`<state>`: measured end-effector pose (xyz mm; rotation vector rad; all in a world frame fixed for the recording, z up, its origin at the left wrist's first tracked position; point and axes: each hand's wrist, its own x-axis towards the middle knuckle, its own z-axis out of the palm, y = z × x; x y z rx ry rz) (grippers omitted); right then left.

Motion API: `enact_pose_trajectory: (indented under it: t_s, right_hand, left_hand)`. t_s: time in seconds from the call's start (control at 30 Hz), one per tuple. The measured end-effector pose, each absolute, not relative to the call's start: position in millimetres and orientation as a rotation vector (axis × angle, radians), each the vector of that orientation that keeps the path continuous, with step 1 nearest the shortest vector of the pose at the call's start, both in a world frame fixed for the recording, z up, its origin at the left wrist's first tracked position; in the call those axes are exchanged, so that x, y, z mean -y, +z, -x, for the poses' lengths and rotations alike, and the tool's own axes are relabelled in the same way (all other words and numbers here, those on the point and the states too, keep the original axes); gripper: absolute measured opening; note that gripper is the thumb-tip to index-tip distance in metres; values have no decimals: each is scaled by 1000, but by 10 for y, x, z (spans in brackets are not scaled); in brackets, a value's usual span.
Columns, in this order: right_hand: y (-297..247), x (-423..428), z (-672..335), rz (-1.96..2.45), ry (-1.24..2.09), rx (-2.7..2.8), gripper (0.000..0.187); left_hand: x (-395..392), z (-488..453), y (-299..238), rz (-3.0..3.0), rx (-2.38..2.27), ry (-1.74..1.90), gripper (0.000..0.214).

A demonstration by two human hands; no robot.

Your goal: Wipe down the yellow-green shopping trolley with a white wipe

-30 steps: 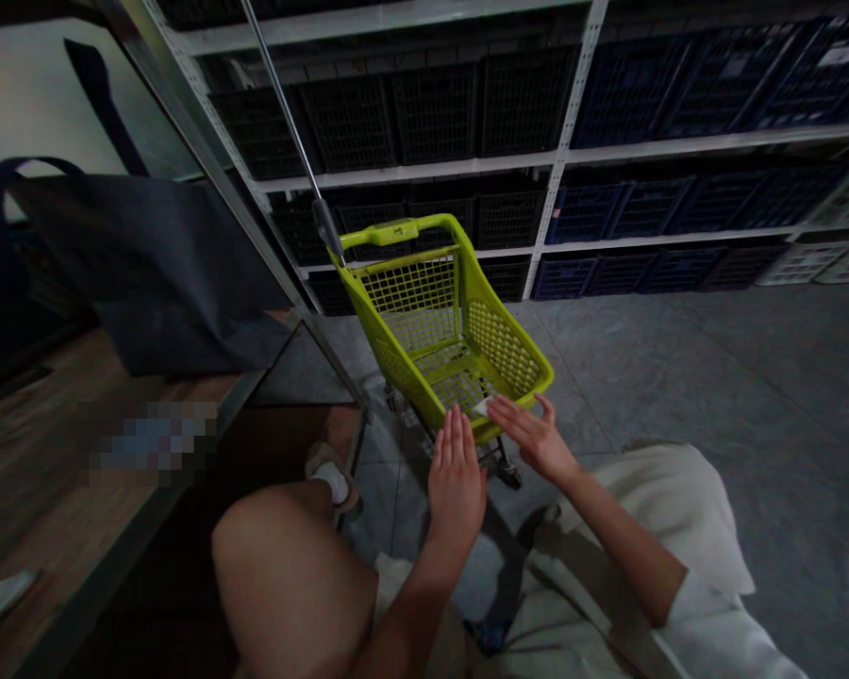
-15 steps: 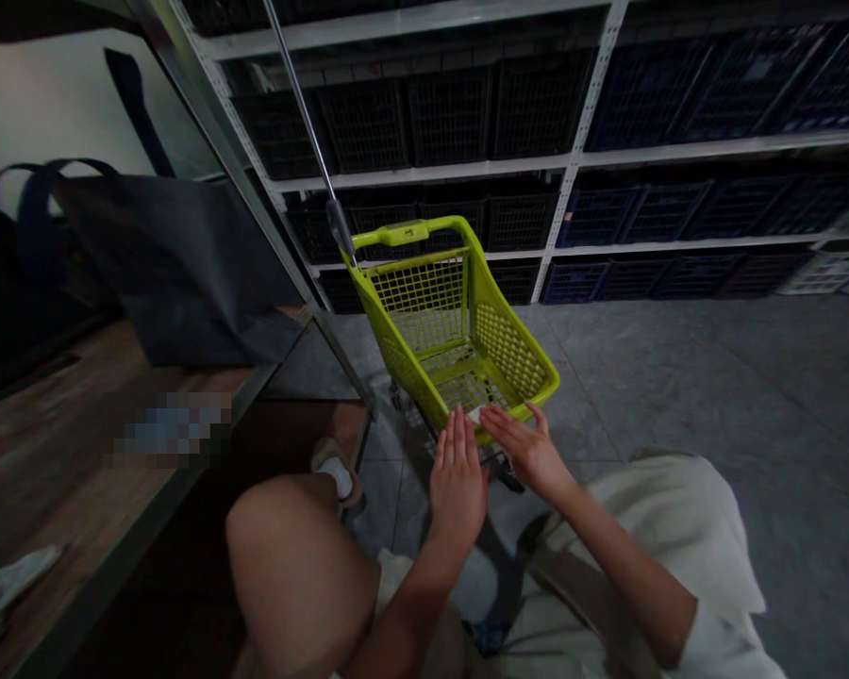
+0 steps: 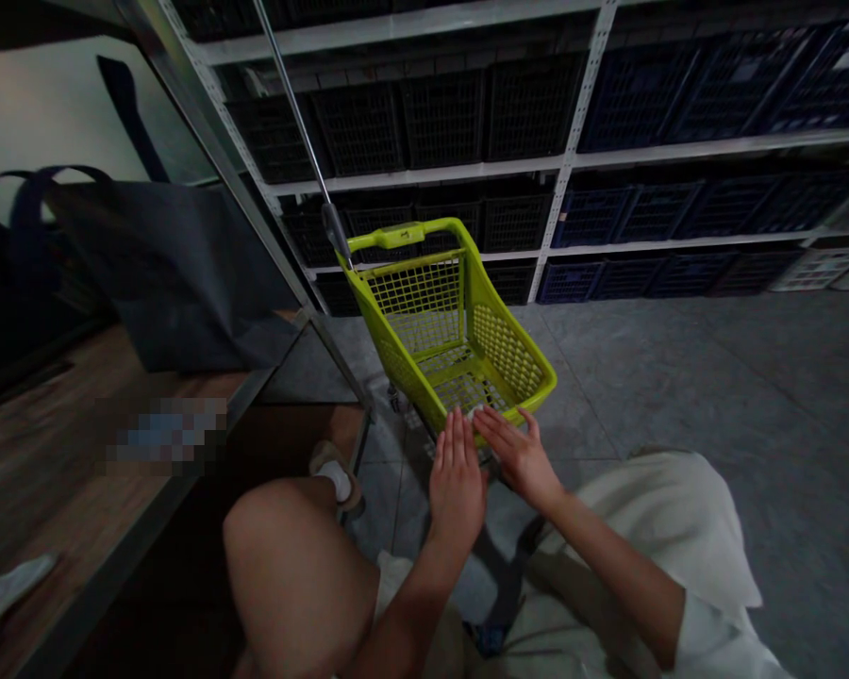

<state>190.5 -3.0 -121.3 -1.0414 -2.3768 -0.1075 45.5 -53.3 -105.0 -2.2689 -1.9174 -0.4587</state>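
A yellow-green plastic shopping cart (image 3: 509,339) with a lattice basket stands on the floor in front of my knees. My left hand (image 3: 457,481) points forward at its near rim, back up, fingers straight and close together. From the right, my right hand (image 3: 520,453) reaches to the same rim, fingers stretched and slanting left, thumb raised. The fingertips of both hands almost meet there. A small white patch (image 3: 474,412) shows between them; I cannot tell whether it is a cloth, paper or a label. The undersides of my fingers are hidden.
Behind the cart, a white metal rack (image 3: 573,156) holds several dark crates (image 3: 444,118). On the left, a wooden-topped bench (image 3: 57,405) carries a dark bag (image 3: 176,273) and a blurred item. A metal pole (image 3: 293,99) rises at the cart's handle. My knees flank my arms.
My right hand has slid slightly left along the rim, closer to my left hand. The cart appears slightly further left, along with the whole scene.
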Motion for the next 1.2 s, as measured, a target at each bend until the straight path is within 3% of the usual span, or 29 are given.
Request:
enact_pose_trajectory:
  t_s: [0.2,0.33,0.53,0.73,1.03,1.2]
  right_hand:
    - [-1119,-705,-3038,1226,-334,2328,74]
    - [-1083,-895,-3253,1163,-360,2410,68]
    - [-1096,-671,-2934,1195,-246,2316,72]
    - [-1001,-293,-2411,1259,-129,2207,55]
    - [-930,259,-1563,1251,9,2291,50]
    - [-801,457,-1109,1229,72,2371,40]
  left_hand:
    - [526,-438,-1014,2287,1901,-489,77]
    - [497,-480,-1048,2272,1874,-466,73]
    - [504,-378,-1054,2170,1947,-466,72]
    - [542,-35,-962,2025,2061,-509,73]
    - [407,710,-802,1836,2383,-413,73]
    - [485,661,-839,1790,2514,-371,83]
